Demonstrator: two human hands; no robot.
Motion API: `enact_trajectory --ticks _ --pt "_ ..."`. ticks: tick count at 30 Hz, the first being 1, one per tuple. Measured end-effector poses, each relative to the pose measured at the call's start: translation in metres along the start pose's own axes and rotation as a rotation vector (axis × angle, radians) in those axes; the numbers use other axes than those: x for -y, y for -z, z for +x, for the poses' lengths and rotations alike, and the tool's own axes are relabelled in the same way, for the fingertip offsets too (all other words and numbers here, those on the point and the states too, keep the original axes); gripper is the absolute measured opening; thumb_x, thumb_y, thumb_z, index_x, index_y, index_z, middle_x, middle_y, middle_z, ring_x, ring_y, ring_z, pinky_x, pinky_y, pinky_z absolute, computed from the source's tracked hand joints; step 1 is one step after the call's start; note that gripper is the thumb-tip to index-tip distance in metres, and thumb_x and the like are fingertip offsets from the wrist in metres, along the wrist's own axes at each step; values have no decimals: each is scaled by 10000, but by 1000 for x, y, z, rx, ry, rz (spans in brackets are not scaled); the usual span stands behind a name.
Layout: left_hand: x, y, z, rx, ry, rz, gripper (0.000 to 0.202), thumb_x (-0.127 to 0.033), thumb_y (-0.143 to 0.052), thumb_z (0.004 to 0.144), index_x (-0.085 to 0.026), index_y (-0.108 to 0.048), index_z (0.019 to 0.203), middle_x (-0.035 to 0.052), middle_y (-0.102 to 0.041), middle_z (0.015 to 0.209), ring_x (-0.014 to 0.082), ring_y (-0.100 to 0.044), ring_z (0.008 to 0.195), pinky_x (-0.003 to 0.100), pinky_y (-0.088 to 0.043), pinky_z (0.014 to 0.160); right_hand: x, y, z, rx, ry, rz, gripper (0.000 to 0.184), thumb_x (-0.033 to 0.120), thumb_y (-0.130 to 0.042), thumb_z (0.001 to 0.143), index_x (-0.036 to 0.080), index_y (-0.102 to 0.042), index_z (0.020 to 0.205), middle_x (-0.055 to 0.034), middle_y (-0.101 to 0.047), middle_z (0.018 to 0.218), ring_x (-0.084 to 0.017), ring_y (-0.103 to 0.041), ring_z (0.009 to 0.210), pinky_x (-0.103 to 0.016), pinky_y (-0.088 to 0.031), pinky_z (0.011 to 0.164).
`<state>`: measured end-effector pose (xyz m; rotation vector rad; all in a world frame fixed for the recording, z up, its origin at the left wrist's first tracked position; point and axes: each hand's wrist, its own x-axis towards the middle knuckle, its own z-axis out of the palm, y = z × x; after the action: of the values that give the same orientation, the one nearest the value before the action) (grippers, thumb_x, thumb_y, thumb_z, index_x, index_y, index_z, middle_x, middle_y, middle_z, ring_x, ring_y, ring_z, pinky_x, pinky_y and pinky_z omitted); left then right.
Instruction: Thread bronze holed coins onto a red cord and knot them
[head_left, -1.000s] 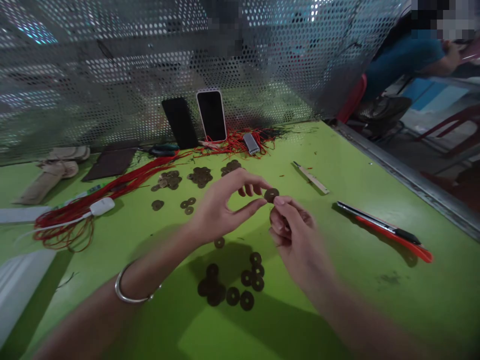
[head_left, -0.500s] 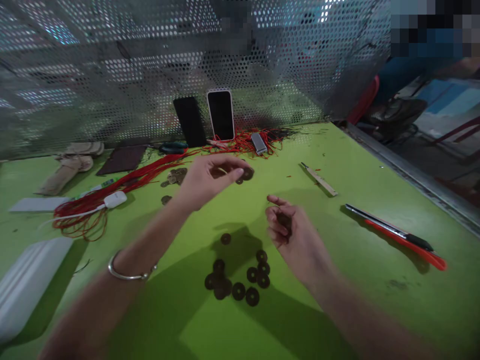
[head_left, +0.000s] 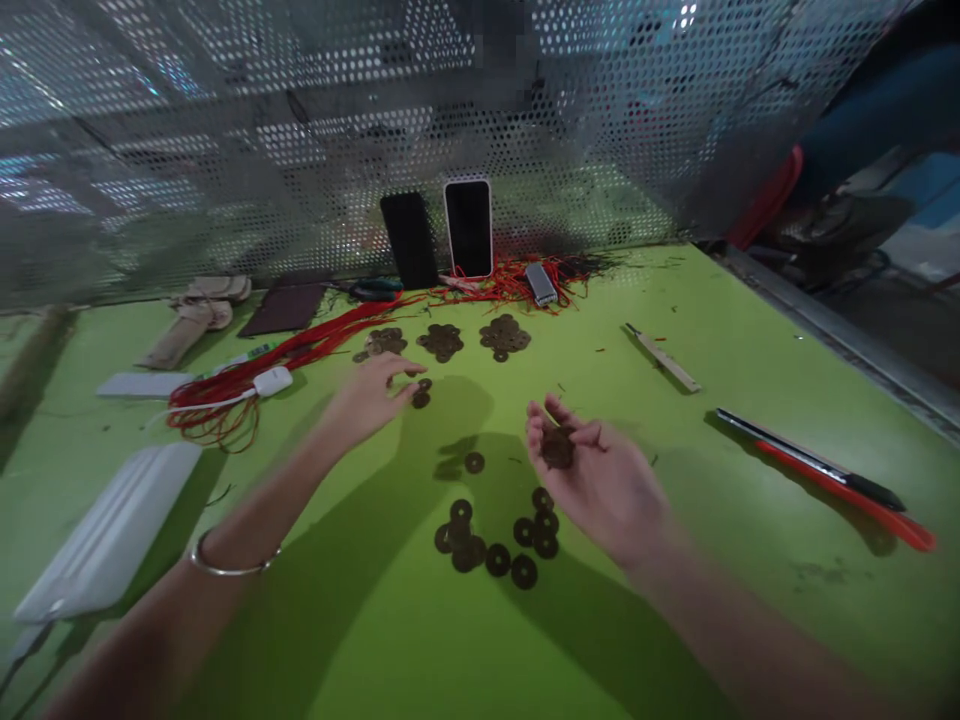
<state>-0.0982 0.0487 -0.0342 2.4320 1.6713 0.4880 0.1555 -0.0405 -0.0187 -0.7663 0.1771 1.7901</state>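
My left hand (head_left: 379,398), silver bangle at the wrist, hovers over the table's left middle with thumb and index finger apart. Right by its fingertips are two dark round coins (head_left: 421,393) with centre holes; whether the thumb touches them I cannot tell. My right hand (head_left: 592,470) is turned palm up, its fingers curled around a small stack of the same coins (head_left: 557,448). Between and below my hands lie several loose coins (head_left: 497,560), some overlapping. Beyond my left hand are three coin clusters: a left one (head_left: 386,342), a middle one (head_left: 441,342) and a right one (head_left: 505,337).
Red cords (head_left: 217,400) and a white plug (head_left: 272,381) lie left, near a white box-shaped device (head_left: 112,535). Two phones (head_left: 469,230) lean against a perforated metal screen (head_left: 585,150). To the right are a thin craft knife (head_left: 664,358) and a red-and-black cutter (head_left: 825,470).
My left hand has moved left and nearer from the right cluster, and its pinch has parted. My right palm has turned upward, showing its coins. The view has shifted a little left.
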Motion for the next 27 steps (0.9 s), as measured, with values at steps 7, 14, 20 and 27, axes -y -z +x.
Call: enact_trajectory --ticks 7,14,20,27 --pt "-80 -19 -54 -211 -305 -80 190 -271 -554 858 -185 -610 1018 56 -669 950 180 -611 878 355 -522 772 -11 2 0 178 16 -75 397 208 -359 859 58 -460 1214 -180 -603 1180 -235 -611 1079 -353 -524 921" --pt "-115 -32 -79 -184 -287 -219 305 -388 -604 825 -215 -578 1076 50 -647 1021 191 -595 943 376 -525 796 -25 10 -12 225 -128 -233 404 378 -342 873 169 -584 1119 -89 -622 1191 -187 -591 1099 -333 -508 905" --pt "-117 -32 -94 -140 -197 -356 224 -310 -631 815 -226 -604 1021 31 -656 1026 178 -584 969 366 -502 847 -34 9 -18 156 -199 -326 401 384 -346 887 174 -602 1113 -72 -643 1152 -181 -616 1045 -345 -471 950" --pt "-115 -31 -99 -155 -160 -516 115 -266 -628 817 -253 -666 925 12 -689 948 162 -614 914 344 -529 815 -40 17 -20 182 -236 -378 351 346 -384 866 180 -616 1071 -72 -642 1114 -190 -611 1020 -356 -507 888"
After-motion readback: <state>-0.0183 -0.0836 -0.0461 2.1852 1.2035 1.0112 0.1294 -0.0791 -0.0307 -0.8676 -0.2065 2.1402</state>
